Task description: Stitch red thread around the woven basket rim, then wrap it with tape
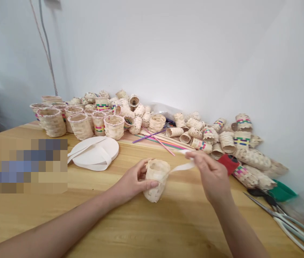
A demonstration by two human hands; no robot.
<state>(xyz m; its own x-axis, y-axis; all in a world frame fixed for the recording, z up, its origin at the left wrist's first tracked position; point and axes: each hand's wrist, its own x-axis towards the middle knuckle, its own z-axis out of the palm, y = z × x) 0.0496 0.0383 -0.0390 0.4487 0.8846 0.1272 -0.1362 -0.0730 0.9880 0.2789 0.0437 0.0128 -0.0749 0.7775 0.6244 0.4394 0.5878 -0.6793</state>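
A small woven bamboo basket [155, 191] stands slightly tilted above the table, its open mouth facing up. My left hand [132, 181] grips it from the left side, thumb across the front and fingers around the back. From the basket's right side a white ribbon [182, 167] stretches out to my right hand [213, 175], which pinches it between thumb and fingers. Where the ribbon joins the basket is hard to make out. A flat roll of white ribbon [82, 152] lies on the table beyond my left forearm, a loose strip across its top.
Finished-looking baskets with braided rims [114, 128] stand at the back left. Many unrimmed woven baskets [227, 142] are heaped along the wall. Coloured strips [165, 145] lie between. A red thread spool [228, 164], green object [282, 191] and scissors [289, 222] are on the right.
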